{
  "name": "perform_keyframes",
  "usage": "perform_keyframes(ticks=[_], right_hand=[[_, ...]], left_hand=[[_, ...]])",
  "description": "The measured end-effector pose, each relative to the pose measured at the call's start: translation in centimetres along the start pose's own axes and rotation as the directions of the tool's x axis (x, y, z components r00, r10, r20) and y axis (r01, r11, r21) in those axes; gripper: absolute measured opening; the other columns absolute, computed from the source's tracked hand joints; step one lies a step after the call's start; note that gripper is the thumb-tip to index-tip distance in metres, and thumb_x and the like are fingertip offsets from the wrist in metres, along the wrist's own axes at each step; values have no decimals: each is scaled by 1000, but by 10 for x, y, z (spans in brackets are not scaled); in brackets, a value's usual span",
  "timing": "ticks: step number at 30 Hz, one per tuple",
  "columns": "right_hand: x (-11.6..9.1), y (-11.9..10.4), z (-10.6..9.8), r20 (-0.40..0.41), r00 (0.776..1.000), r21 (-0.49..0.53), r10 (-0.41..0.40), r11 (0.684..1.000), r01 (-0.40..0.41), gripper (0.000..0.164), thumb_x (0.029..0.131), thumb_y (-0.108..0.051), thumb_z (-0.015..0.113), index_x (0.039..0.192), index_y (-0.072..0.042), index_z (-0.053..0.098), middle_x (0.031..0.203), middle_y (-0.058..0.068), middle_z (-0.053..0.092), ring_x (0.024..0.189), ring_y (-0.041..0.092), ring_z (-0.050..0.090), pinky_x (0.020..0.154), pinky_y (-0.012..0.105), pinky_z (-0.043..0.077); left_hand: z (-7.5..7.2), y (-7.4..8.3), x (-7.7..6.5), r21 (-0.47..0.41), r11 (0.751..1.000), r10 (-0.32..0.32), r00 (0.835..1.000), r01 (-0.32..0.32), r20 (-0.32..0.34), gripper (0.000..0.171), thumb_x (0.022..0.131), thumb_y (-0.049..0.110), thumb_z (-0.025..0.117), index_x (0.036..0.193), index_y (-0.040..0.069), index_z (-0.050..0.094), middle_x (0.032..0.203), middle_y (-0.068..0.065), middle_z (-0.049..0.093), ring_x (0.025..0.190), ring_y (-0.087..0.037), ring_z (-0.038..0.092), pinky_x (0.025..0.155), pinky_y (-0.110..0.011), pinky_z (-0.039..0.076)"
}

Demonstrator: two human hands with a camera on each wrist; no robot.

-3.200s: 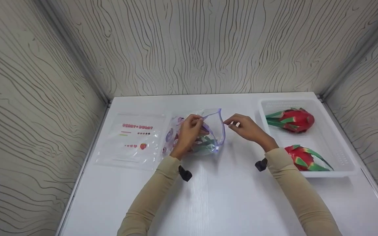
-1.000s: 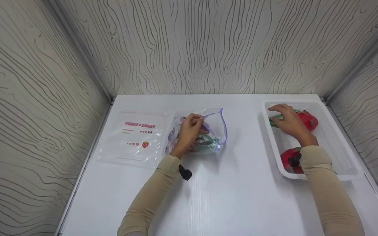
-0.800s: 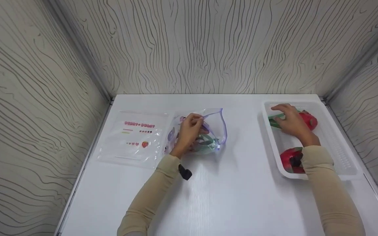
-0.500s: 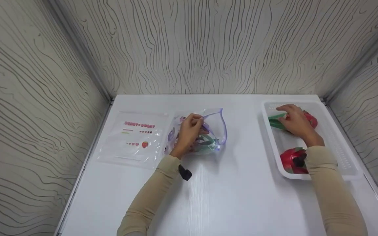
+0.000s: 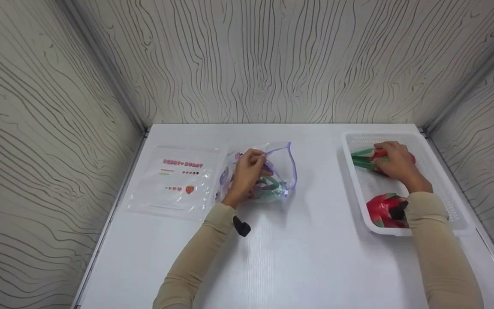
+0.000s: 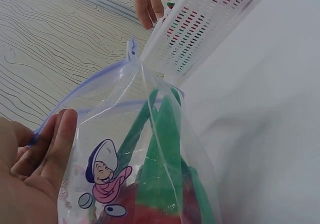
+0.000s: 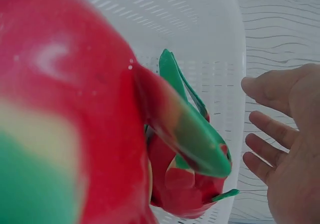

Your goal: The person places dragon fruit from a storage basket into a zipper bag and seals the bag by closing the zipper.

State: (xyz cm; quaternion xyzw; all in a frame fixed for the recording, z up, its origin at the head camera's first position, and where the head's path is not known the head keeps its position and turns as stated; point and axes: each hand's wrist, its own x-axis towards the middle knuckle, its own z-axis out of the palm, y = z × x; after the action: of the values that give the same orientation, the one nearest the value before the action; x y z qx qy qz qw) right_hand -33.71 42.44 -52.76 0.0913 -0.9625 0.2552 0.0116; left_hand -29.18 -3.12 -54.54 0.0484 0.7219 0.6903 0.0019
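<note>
At the middle of the table my left hand [image 5: 247,171] pinches the purple-edged rim of a clear zip bag [image 5: 293,161], whose mouth gapes toward the right. A red dragon fruit with green leaves [image 6: 160,204] lies inside that bag, seen through the printed plastic in the left wrist view. My right hand [image 5: 397,163] reaches into the white basket [image 5: 355,189], over the far dragon fruit [image 5: 362,159]; its fingers [image 7: 272,129] are spread, thumb apart, in the right wrist view. The near dragon fruit [image 5: 382,210] sits below my right wrist, partly covered by the black wrist camera.
A flat clear bag with pink lettering and a strawberry print [image 5: 178,199] lies left of the held bag. White table surface [image 5: 311,240] stretches in front and between bag and basket. Wood-patterned panels [image 5: 247,60] enclose the back and sides.
My right hand let go of the bag's rim and moved right into the basket, then shifted further along the far dragon fruit and lower. My left hand has stayed at the bag.
</note>
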Motion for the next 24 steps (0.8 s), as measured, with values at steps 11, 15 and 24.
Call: perform_keyframes(ticks=[11,15,24], right_hand=[[2,6,-9,47,999,-14,27,1000,-26,54,99,-9,62,146,12,48,149,44,38,135,61,34,111,77,33],[2,9,-13,47,999,-27,28,999,-27,55,99,-11,62,145,13,47,148,45,36,133,63,34,107,77,35],[3,17,-26,99,991,-68,88,994,-82,57,101,-13,58,148,15,42,152,48,28,138,67,27,112,79,28]], left_hand=[[-1,-1,-1,10,1000,4,1000,-4,3,21,111,28,58,124,13,63,106,-7,78,84,-25,81,84,-40,66],[-2,-2,0,-29,999,46,999,-46,17,21,111,23,58,125,7,63,102,-11,76,81,-30,81,82,-50,66],[-1,-2,0,-38,998,40,999,-40,13,20,111,23,58,124,8,63,102,-11,76,80,-26,81,83,-47,67]])
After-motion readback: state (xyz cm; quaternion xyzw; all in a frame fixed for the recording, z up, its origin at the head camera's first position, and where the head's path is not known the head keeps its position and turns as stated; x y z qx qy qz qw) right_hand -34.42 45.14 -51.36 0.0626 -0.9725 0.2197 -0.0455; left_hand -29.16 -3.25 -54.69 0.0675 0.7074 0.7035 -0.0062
